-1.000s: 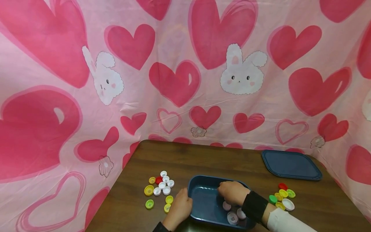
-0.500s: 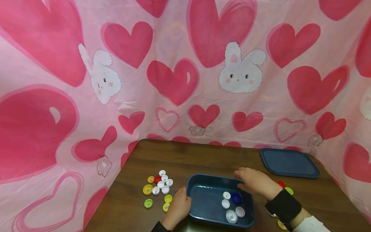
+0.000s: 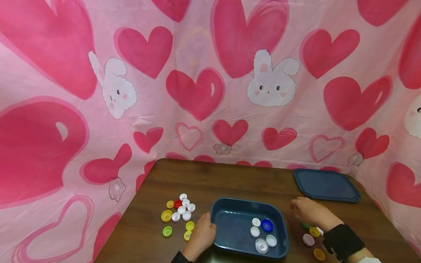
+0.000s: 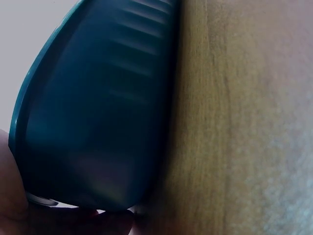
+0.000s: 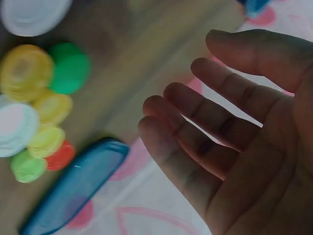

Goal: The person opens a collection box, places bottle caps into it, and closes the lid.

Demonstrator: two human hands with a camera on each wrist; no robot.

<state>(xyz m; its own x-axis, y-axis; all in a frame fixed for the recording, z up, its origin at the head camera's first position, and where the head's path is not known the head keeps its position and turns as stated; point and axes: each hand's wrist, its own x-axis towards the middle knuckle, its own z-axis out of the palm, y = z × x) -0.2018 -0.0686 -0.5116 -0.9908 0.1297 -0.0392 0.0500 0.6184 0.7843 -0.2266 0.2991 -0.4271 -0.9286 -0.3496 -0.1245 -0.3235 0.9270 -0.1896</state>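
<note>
A dark blue rectangular box sits on the table with a blue bottle cap and several white bottle caps toward its right end. My left hand grips the box's left end; the left wrist view has the thumb at the rim and fingers partly hidden along the wall. To the right of the box, my right hand hovers with nothing in it. In the right wrist view its fingers are relaxed and apart. Bottle caps lie near it, including a pinkish-white cap and an orange cap.
Left of the box lies a group of white, yellow, red and green caps. A flat dark blue lid rests at the table's back right. A pink curtain with hearts hangs behind the wooden table.
My right hand has come up out of the box and moved right, over the caps beside it. The blue cap and two white caps are now uncovered. My left hand stays at the box.
</note>
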